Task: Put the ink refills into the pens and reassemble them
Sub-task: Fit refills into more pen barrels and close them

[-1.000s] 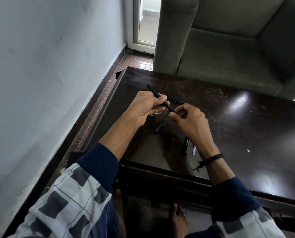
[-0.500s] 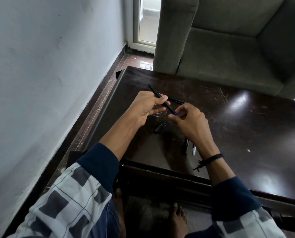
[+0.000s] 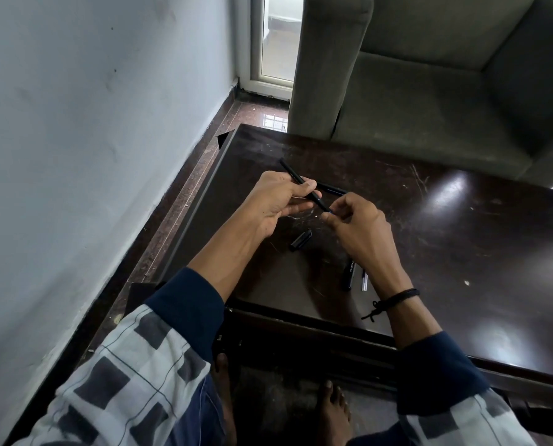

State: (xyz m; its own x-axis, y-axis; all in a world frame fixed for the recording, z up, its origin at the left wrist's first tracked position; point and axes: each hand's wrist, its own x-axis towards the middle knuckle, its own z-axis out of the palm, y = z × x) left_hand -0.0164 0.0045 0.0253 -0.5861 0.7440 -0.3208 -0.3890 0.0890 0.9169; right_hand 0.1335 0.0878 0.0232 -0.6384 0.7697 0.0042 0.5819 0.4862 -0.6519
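Observation:
My left hand [image 3: 276, 204] grips a slim black pen barrel [image 3: 292, 173] that slants up to the far left above the dark table [image 3: 461, 239]. My right hand [image 3: 358, 233] pinches the barrel's near end, where a small bluish piece [image 3: 329, 212] shows between thumb and forefinger. A black pen cap [image 3: 300, 240] lies on the table below the hands. Another black pen [image 3: 331, 188] lies just beyond my right hand. A black pen [image 3: 349, 275] and a clear ink refill [image 3: 364, 281] lie partly under my right wrist.
A pale wall runs along the left, with a narrow strip of tiled floor between it and the table. A grey-green sofa [image 3: 429, 101] stands right behind the table's far edge. My bare feet [image 3: 331, 410] rest under the near edge.
My right fingers have worked at the barrel's near end, and the bluish piece now shows there. The barrel and left hand have stayed nearly still.

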